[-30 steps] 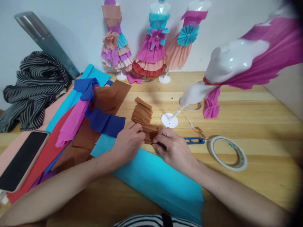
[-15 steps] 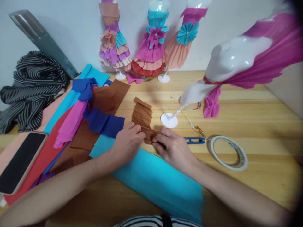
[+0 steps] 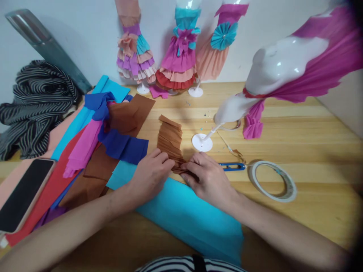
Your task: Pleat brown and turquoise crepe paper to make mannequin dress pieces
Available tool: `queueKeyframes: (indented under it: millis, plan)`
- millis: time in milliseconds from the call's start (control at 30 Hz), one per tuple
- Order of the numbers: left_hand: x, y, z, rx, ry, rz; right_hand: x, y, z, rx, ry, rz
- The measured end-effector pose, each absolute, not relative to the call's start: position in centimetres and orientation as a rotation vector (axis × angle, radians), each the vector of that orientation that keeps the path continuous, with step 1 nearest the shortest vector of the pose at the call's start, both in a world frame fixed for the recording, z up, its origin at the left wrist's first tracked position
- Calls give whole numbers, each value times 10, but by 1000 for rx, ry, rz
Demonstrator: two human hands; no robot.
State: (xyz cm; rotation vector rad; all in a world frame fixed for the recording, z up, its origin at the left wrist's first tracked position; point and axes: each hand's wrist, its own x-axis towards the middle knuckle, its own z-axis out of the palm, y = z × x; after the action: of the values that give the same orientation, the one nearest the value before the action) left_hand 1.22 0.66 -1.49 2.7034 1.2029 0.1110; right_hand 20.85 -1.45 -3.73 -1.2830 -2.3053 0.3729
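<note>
A strip of brown crepe paper (image 3: 169, 138), creased into narrow crosswise folds, lies on the wooden table. Its near end is pinched between my two hands. My left hand (image 3: 154, 170) grips the strip's left edge with curled fingers. On the right edge, my right hand (image 3: 208, 173) squeezes the gathered pleats between thumb and fingers. Beneath and in front of my hands lies a wide sheet of turquoise paper (image 3: 190, 215). Just right of my right hand are blue thread snips (image 3: 234, 166) and a roll of white tape (image 3: 293, 189).
A white mannequin (image 3: 280, 68) with magenta paper leans at the right on a round base. Several dressed mannequins (image 3: 180, 56) stand along the wall. Coloured paper (image 3: 121, 145), a phone (image 3: 25, 194), striped cloth (image 3: 36, 102) and a grey-green object (image 3: 48, 45) occupy the left.
The near end of the brown strip is bunched into tighter folds between my fingers. Both hands stay in nearly the same place, and the view has shifted slightly.
</note>
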Motion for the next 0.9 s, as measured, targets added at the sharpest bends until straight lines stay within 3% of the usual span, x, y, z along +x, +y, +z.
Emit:
queueKeyframes:
  millis: [367, 900]
  plan:
    - [13, 8, -14, 2606, 1271, 280, 206, -8, -39, -1310, -2310, 369]
    - [13, 14, -19, 2706, 1197, 213, 207, -6, -37, -1293, -2267, 451]
